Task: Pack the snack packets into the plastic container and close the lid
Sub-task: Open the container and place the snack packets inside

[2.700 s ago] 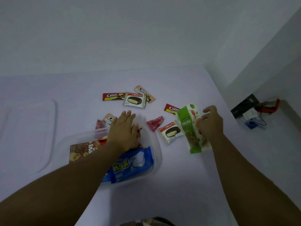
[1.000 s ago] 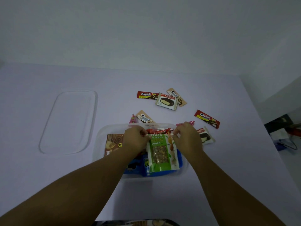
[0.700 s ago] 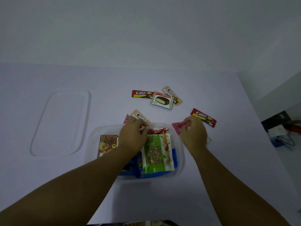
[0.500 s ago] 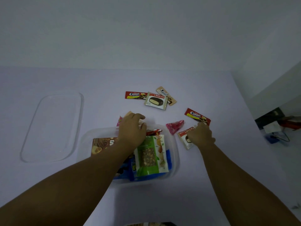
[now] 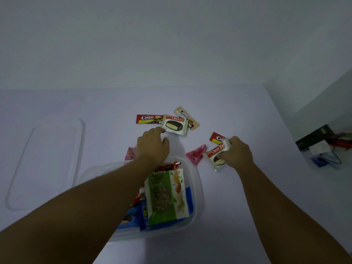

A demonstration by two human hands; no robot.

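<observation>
Gripping a Choco Pie packet [image 5: 216, 152], right hand [image 5: 235, 154]; left hand [image 5: 152, 147] seemingly flat, palm-down

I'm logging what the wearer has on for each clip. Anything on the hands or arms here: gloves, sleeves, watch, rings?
Nothing visible. The left hand and right hand are bare, with no gloves, and both forearms are uncovered to the frame edge, with no sleeves, watch or bracelet. The light is too dim to rule out rings.

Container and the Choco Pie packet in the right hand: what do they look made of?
Container: clear, slightly frosted plastic; the table shows through its rounded walls. Choco Pie packet, held by the right hand: thin glossy printed film, probably plastic; it creases in the grip and has a crimped end seal.
</observation>
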